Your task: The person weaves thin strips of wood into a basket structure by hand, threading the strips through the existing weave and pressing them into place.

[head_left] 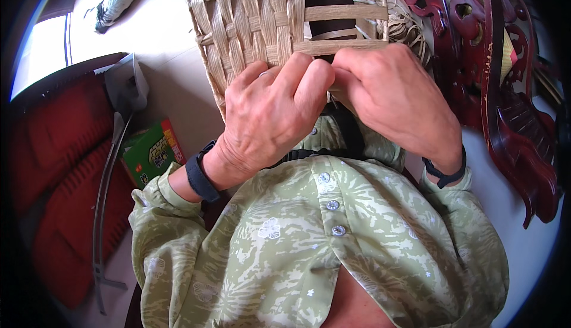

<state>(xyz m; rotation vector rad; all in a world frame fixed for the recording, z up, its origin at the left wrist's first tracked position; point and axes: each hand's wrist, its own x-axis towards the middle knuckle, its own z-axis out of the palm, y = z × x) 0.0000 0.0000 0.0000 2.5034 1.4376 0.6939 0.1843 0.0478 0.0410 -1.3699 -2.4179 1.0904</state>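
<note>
A frame woven with flat tan fibre strips [256, 27] stands in front of me. Its left part is closely woven, while the right part has crosswise strips over open gaps. My left hand [270, 111] lies against its near part with fingers bent and closed, a ring on one finger. Beside it, my right hand [395, 93] is closed in a pinch. Their fingertips meet at the edge of the finished weave, just below a crosswise strip [345, 46]. Whatever they grip there is hidden behind the knuckles.
A bundle of loose tan strips [409, 30] hangs right of the frame. Dark red carved wooden furniture [491, 60] stands at the right. On the left are a red slatted seat [65, 167], a grey metal stand [104, 209] and a green box [151, 154]. A dark-and-white object [122, 0] lies on the floor.
</note>
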